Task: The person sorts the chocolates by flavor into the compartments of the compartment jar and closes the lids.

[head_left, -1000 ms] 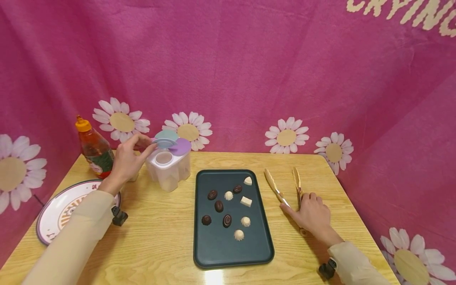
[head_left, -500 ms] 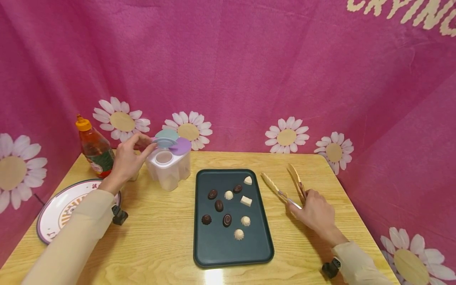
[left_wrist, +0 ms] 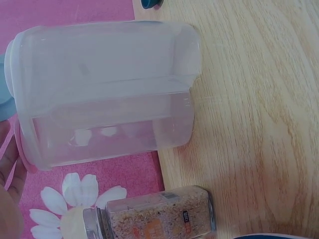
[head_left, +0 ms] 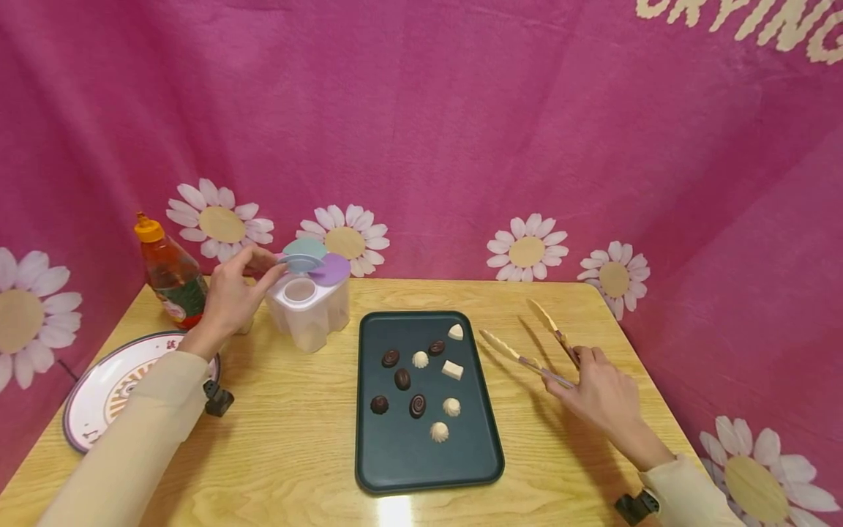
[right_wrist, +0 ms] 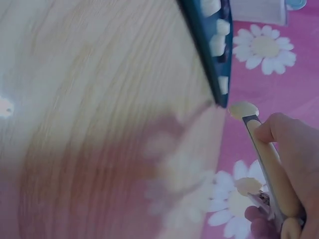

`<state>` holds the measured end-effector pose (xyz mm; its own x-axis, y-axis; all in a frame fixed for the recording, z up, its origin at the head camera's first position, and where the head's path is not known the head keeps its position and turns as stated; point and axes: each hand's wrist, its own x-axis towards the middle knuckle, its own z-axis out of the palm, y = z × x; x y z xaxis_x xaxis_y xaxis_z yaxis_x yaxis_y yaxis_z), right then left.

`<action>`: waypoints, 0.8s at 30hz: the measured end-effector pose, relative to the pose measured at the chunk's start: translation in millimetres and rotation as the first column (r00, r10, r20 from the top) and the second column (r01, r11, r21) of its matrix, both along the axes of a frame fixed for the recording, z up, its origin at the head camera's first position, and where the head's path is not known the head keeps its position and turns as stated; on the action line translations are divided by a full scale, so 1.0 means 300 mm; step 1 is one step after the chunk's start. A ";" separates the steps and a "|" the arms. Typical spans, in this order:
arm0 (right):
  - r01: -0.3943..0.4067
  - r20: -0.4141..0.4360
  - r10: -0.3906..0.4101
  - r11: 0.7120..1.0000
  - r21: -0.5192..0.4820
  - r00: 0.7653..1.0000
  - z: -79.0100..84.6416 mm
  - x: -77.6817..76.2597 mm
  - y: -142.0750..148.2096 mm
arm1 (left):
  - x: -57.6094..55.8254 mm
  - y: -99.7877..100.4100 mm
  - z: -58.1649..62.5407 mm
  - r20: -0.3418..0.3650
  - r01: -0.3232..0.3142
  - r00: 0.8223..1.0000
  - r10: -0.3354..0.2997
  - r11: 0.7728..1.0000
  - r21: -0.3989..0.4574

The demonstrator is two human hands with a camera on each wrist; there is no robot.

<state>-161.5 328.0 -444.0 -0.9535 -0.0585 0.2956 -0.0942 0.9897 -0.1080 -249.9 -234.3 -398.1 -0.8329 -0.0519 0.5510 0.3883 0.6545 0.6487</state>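
Observation:
My left hand (head_left: 238, 293) pinches the raised blue flap lid (head_left: 303, 263) of a clear multi-compartment container (head_left: 309, 322). Under that lid a round opening shows in the white top; the purple and green lids lie beside it. My right hand (head_left: 602, 395) grips a pair of tongs (head_left: 516, 356) with pale tips, their arms spread and nothing between them. The tongs are right of a dark green tray (head_left: 428, 468), with a shadow on the table below. On the tray lie several dark chocolates (head_left: 418, 405) and several white chocolates (head_left: 439, 432).
A white patterned plate (head_left: 92, 395) lies at the left under my left forearm. Behind it stands a red sauce bottle (head_left: 173, 271) with an orange cap. A jar of grainy seasoning (left_wrist: 159, 214) stands next to the container. A pink flowered cloth (head_left: 421, 146) hangs behind the table.
My right hand has drawn right and toward me, lifting the tongs and swinging their tips leftward. My left hand keeps the blue lid raised in the same place.

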 end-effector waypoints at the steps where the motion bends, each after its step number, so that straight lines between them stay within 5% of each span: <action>1: -0.006 -0.011 0.006 1.000 0.002 1.000 0.012 0.007 -0.005 | 0.002 -0.001 0.001 0.001 -0.003 1.000 0.003 1.000 0.000; 16: -0.133 -0.175 0.140 0.990 0.053 0.974 0.110 0.098 -0.054 | 0.002 -0.005 0.001 0.015 -0.008 1.000 0.008 1.000 -0.006; 24: -0.228 -0.162 0.242 0.969 0.097 0.957 0.110 0.115 -0.088 | 0.002 -0.003 0.000 0.019 -0.004 1.000 0.004 1.000 -0.004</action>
